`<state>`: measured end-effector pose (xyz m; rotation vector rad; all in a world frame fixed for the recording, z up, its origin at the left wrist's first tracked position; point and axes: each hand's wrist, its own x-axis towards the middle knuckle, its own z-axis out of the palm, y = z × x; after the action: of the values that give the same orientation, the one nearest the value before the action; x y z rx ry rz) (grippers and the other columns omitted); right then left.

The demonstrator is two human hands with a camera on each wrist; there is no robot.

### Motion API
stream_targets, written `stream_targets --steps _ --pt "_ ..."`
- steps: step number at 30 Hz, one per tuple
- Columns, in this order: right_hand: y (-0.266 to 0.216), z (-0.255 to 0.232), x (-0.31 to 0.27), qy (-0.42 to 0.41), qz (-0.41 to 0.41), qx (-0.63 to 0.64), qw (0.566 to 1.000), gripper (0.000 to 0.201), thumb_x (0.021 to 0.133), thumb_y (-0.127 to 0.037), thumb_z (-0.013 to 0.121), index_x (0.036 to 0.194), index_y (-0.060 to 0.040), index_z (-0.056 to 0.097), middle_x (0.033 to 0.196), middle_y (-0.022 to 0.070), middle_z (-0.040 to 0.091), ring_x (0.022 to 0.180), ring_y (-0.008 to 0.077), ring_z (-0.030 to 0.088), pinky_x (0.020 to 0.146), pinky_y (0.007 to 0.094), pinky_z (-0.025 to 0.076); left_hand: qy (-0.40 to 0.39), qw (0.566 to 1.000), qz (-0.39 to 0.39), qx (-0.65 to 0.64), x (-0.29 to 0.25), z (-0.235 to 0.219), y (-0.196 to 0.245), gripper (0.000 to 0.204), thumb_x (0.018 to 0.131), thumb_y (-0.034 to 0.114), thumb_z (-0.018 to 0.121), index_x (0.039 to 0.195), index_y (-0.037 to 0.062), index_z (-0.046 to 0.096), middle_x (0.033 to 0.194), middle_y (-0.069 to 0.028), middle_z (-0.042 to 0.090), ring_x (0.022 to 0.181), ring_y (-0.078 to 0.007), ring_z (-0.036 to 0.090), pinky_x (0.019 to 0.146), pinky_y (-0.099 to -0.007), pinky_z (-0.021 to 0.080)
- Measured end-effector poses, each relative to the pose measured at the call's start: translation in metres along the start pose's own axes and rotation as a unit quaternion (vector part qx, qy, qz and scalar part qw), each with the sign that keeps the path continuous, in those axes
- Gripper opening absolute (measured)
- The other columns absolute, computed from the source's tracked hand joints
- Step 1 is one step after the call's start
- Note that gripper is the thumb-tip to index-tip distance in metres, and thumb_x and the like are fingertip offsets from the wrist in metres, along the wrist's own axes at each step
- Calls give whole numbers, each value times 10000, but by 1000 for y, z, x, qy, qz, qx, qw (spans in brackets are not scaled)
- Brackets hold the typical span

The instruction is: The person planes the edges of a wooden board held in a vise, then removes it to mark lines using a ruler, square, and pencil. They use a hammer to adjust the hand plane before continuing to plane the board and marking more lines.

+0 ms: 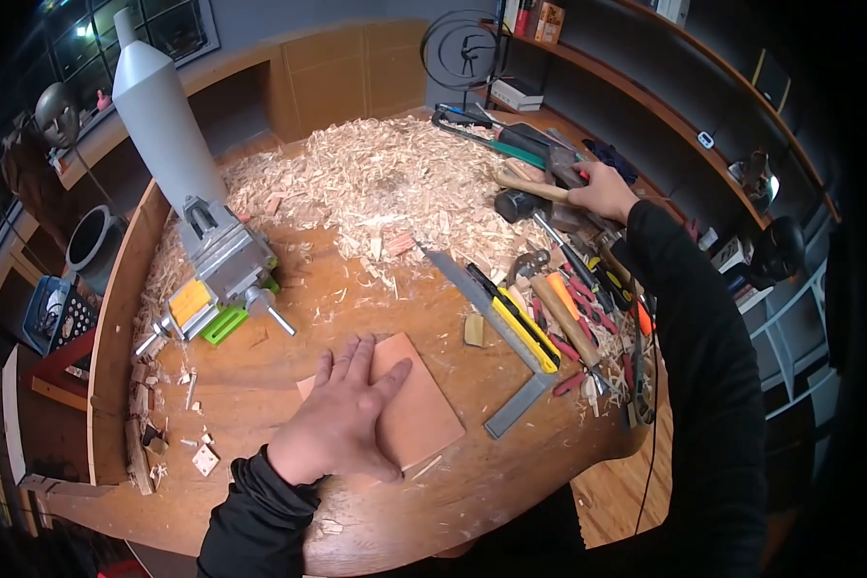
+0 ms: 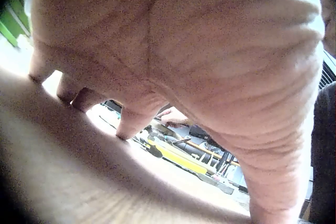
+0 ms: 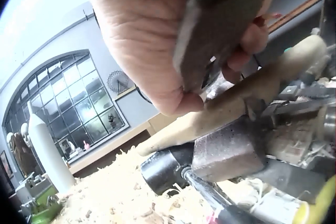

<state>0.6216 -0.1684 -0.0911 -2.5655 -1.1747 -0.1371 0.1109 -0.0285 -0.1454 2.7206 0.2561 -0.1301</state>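
My left hand [image 1: 342, 414] presses flat on a thin tan sheet [image 1: 419, 400] near the front of the wooden table, fingers spread. In the left wrist view its fingertips and thumb touch the surface below the raised palm. At the back right, my right hand [image 1: 605, 191] reaches into a pile of tools. It grips a dark grey, block-shaped thing [image 3: 226, 24] between thumb and fingers; its exact kind cannot be told. Just below that hand lies a hammer with a pale wooden handle [image 3: 231, 106] and squared metal head [image 3: 226, 153]. Beside it is a black mallet head [image 3: 163, 169].
A metal L-shaped square [image 1: 518, 403] lies right of the sheet, with a yellow-and-black tool [image 1: 525, 332] along it. Pliers and screwdrivers crowd the right edge. Wood shavings [image 1: 356, 183] cover the back. A vise [image 1: 226, 255] stands left, before a tall grey bottle shape [image 1: 169, 116].
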Motion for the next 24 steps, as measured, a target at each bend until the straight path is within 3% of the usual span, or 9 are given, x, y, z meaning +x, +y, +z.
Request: stream_targets --steps 2,5,8,10,13,16,20,24 --pt "-4 -2 -8 6 -4 -24 1000 693 751 -338 807 1302 65 688 1241 296 719 1158 396 708 1019 421 539 0 1000 1 2 1 -1 0 1289 515 529 944 1598 46 438 1617 -424 265 1559 -561 212 1284 -627 154" --pt "-12 -3 -13 -54 6 -85 995 639 785 -278 768 1311 67 653 1239 313 710 1177 422 695 1028 441 537 -3 1000 -3 8 1 -1 -1 1291 519 527 944 1601 44 431 1619 -431 255 1561 -563 208 1285 -625 151" --pt "-12 5 -16 -75 68 -152 983 590 814 -192 716 1341 45 597 1199 319 717 1180 439 689 1019 460 541 3 1000 11 2 1 1 -2 1293 523 524 942 1604 41 423 1619 -438 247 1560 -566 208 1285 -625 151" --pt "-15 8 -21 -6 76 -143 987 583 819 -117 684 1363 22 528 1147 310 727 1144 450 696 996 496 544 -1 1000 7 5 1 1 -3 1291 530 526 939 1610 48 416 1620 -443 242 1557 -574 210 1285 -625 153" --pt "-18 2 -29 -13 31 -182 983 534 817 -79 673 1319 12 517 1118 315 721 1096 461 701 956 526 548 -3 1000 3 3 0 -2 1 1284 534 530 937 1610 57 421 1624 -442 237 1555 -580 207 1284 -624 154" --pt "-2 12 -30 44 -22 -185 981 482 795 -41 675 1249 -4 517 1061 318 709 1048 464 696 901 537 552 -8 1000 1 -4 0 -2 1 1286 536 470 942 1617 40 394 1624 -447 232 1558 -594 177 1277 -646 153" --pt "6 1 -13 141 -70 -190 969 430 765 -15 688 1159 -27 516 979 275 701 1012 467 677 867 561 530 -7 1000 4 -7 -1 -1 -1 1282 536 478 938 1614 42 398 1624 -450 228 1560 -593 170 1272 -656 160" --pt "-15 -27 16 162 -103 -157 969 437 770 -24 676 1172 -79 517 992 266 690 1004 485 662 865 565 508 -7 1000 8 2 0 0 0 1292 533 519 941 1614 52 407 1618 -450 235 1555 -591 187 1270 -655 163"
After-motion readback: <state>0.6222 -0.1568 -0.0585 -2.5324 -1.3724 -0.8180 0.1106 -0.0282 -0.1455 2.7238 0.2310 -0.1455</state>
